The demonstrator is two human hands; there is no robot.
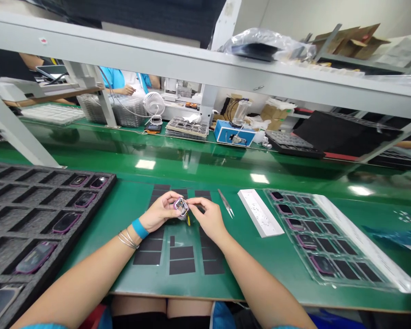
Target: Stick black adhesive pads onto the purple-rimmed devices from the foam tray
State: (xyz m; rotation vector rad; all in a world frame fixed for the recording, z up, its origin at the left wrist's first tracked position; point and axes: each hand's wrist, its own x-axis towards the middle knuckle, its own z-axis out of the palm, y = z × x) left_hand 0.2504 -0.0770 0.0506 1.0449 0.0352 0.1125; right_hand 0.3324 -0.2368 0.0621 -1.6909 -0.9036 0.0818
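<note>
My left hand [158, 214] is closed around the edge of a small purple-framed smartwatch case [181, 206]. Inner parts show in the case's open face. On its other side, the fingertips of my right hand [209, 219] are pinched together at the rim. A thin yellow strip [188, 221] hangs just below those fingertips; whether they grip it or only the case, I cannot tell. Beneath both hands, dark rectangular pads [182, 260] lie in columns on the green mat. Tweezers [226, 204] rest to the right of my right hand.
At left is a black foam tray [99, 194] with several purple-framed cases. On the right, a white box [260, 214] of small parts stands beside a clear tray [311, 269] holding dark pieces. A grey shelf beam [178, 57] crosses above; behind it are a fan [154, 104] and a co-worker's hand [127, 90].
</note>
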